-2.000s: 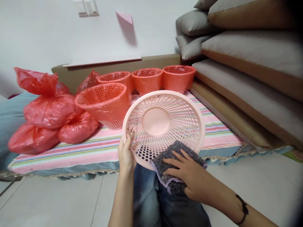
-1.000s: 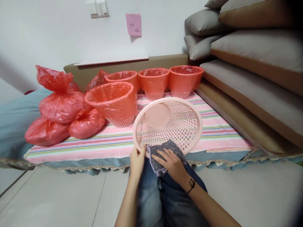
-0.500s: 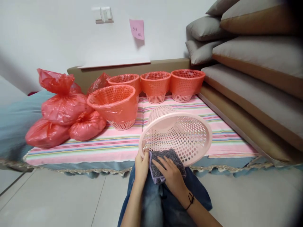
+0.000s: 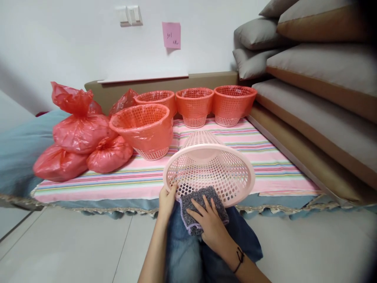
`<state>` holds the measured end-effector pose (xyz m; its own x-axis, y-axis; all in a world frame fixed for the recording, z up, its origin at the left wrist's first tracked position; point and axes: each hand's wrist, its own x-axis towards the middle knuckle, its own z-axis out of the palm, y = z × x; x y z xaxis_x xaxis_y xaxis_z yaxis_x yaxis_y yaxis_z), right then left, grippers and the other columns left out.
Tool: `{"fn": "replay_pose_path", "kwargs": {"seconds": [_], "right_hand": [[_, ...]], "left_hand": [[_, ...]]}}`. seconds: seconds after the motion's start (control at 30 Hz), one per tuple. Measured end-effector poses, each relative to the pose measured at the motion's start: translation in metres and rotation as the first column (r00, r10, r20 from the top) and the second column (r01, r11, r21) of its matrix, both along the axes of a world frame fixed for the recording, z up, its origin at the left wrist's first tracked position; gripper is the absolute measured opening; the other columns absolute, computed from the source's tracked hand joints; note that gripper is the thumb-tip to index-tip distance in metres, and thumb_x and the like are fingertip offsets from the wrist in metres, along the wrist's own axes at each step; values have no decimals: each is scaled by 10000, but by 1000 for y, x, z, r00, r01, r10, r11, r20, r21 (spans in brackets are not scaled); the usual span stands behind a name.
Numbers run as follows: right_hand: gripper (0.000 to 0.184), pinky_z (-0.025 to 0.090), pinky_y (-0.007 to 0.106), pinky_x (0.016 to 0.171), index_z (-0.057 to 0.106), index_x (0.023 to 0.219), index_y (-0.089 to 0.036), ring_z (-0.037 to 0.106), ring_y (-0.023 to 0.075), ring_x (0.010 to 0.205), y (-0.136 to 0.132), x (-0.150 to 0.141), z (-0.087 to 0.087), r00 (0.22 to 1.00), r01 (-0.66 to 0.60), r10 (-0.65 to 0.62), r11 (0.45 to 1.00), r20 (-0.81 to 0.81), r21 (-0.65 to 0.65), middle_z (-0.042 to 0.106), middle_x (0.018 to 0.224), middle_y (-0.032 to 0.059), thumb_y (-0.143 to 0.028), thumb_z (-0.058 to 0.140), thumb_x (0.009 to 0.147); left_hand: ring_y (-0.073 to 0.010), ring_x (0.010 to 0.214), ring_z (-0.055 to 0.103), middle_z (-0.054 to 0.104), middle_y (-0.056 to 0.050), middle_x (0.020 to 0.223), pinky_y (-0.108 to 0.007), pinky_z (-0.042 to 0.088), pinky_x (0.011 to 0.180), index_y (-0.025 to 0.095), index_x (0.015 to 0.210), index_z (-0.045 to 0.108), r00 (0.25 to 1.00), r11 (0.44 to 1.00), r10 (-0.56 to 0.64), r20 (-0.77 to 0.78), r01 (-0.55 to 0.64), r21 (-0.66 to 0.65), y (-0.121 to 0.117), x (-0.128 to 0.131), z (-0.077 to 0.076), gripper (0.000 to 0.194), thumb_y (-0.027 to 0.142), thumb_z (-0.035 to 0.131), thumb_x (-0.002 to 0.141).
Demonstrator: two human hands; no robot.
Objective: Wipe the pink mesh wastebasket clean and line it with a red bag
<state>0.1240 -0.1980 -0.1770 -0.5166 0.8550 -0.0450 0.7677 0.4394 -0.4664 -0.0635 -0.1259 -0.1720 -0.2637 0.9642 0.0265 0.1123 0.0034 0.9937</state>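
Observation:
A pale pink perforated basket (image 4: 212, 169) is tilted over my lap, its opening facing me and its base pointing away. My left hand (image 4: 166, 200) grips the near-left rim with thumb and fingers closed on it. My right hand (image 4: 208, 224) lies with fingers spread flat on a grey cloth with a lilac edge (image 4: 203, 202), pressing it against the lower rim of the basket above my jeans.
Several orange baskets (image 4: 194, 104) stand on a striped mat (image 4: 123, 181); the nearest (image 4: 143, 127) is lined with a red bag. Tied red plastic bags (image 4: 79, 129) lie at the left. Stacked cushions (image 4: 318, 78) rise at the right. Tiled floor lies below.
The basket has tipped from facing me squarely to leaning away, and has shifted slightly left. My right hand with the cloth has slid along the lower rim. The view has lifted.

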Motion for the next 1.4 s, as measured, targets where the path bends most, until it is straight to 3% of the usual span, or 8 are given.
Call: {"fn": "replay_pose_path", "kwargs": {"seconds": [0.17, 0.27, 0.47, 0.67, 0.9, 1.07, 1.2, 1.4], "right_hand": [[762, 64, 621, 1178, 555, 1347, -347, 119, 361, 1476, 1, -3, -3, 999, 31, -32, 999, -41, -29, 316, 1571, -77, -24, 457, 664], [756, 64, 612, 1178, 580, 1316, -333, 135, 359, 1473, 3, -5, -1, 998, 41, -43, 999, -46, -35, 347, 1558, -68, -22, 463, 637], [742, 54, 609, 1176, 622, 1267, -297, 155, 368, 1467, 1, -8, 5, 996, 65, -70, 994, -59, -84, 393, 1534, -40, -15, 457, 601], [542, 138, 574, 1183, 681, 1180, -258, 352, 309, 1404, 5, 15, 34, 922, -43, -75, 955, -379, -293, 553, 1409, 17, -78, 466, 716], [467, 482, 455, 968, 636, 1217, -171, 647, 277, 1051, 94, 19, 59, 386, 229, -486, 874, -784, -428, 708, 1142, 93, -413, 597, 820], [579, 258, 479, 1143, 472, 1413, -164, 382, 292, 1368, 161, -12, 42, 724, 540, -399, 835, -562, 102, 483, 1461, 102, -116, 413, 839], [631, 117, 641, 1123, 412, 1466, -203, 230, 405, 1427, 193, -36, 13, 850, 516, -501, 855, -164, 59, 367, 1543, 99, -86, 437, 847], [531, 51, 644, 1112, 401, 1475, -253, 186, 413, 1438, 206, -49, -14, 896, 434, -430, 900, -113, 22, 387, 1533, 84, -329, 447, 951]], "left_hand": [[-246, 1136, 619, 660, -125, 1225, -424, 468, 1011, 154, 1251, 566, 927, 954, 151, -343, -46, 295, 13, -6, 59, 447, 331, 612, 843], [-214, 1184, 581, 633, -114, 1264, -405, 444, 1042, 165, 1270, 553, 790, 820, 105, -604, 275, 502, 32, 4, 123, 434, 246, 601, 847], [-212, 1140, 613, 684, -74, 1211, -366, 467, 1002, 191, 1117, 693, 334, 613, -184, -925, 774, 157, 73, 54, 205, 322, 148, 569, 822], [-174, 1033, 666, 716, -17, 1173, -292, 506, 895, 229, 1167, 693, 271, 594, -385, -882, 804, -12, 84, 63, 209, 516, 25, 466, 750], [-193, 1018, 670, 732, -29, 1131, -310, 502, 931, 219, 1177, 698, 330, 642, -385, -862, 767, 7, 83, 48, 202, 554, 48, 470, 702], [-197, 1036, 670, 731, -12, 1137, -312, 498, 951, 244, 1146, 716, 348, 614, -396, -850, 789, 38, 85, 47, 197, 537, 79, 446, 712], [-199, 1045, 674, 726, -1, 1151, -314, 500, 956, 262, 1150, 718, 351, 607, -437, -828, 795, 16, 85, 45, 198, 580, 67, 442, 678], [-189, 1034, 677, 713, -5, 1180, -307, 494, 966, 254, 1173, 706, 349, 599, -464, -814, 801, 2, 83, 44, 201, 597, 67, 420, 684]]}}
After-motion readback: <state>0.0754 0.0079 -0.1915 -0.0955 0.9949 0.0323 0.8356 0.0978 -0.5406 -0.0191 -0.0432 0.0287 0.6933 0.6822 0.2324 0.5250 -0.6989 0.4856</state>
